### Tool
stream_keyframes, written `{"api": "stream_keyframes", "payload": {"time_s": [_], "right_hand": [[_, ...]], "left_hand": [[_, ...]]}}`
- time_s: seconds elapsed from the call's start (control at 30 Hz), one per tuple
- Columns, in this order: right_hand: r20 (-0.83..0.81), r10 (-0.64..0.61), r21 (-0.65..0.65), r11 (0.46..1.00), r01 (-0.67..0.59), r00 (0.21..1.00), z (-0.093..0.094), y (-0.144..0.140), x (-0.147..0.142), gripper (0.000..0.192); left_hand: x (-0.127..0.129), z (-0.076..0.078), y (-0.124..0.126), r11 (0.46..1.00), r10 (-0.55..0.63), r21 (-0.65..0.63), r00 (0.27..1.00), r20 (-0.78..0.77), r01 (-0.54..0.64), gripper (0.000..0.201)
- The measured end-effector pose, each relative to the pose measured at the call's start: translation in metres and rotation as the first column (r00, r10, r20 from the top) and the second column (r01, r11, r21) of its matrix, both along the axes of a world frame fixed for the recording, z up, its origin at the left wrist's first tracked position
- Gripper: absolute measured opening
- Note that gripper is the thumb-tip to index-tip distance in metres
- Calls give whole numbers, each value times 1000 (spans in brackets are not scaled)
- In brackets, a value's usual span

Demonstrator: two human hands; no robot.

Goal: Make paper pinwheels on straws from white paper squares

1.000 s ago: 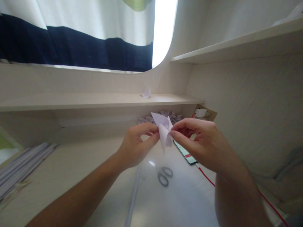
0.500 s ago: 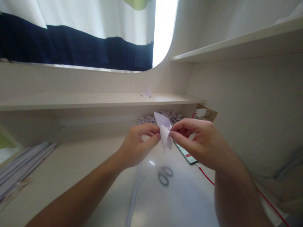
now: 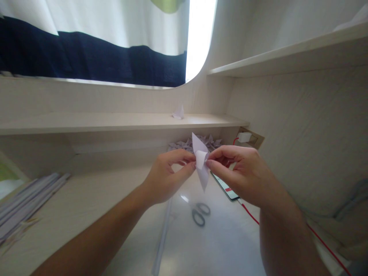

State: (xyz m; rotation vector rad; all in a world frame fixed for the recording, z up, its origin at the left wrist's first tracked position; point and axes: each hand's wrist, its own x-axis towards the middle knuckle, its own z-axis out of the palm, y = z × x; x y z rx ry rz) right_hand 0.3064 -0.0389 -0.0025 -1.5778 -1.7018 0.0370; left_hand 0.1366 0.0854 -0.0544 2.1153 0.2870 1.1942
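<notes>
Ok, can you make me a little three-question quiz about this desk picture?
1. True or false: both hands pinch the folded paper piece.
2. What lies on the desk under the hands: A scissors, B stapler, C pencil?
3. Fill in: the red cable leads to the ____.

Key:
1. True: left hand and right hand hold it.
2. A, scissors.
3. Phone.
</notes>
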Motion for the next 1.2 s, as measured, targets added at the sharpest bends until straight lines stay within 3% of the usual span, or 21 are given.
{"api": "stream_keyframes", "payload": {"time_s": [1.2], "right_hand": [[-16, 34, -23, 999, -35, 999, -3, -1, 0, 14]], "left_hand": [[-1, -1, 1, 987, -43, 152, 999, -26, 47, 10]]}}
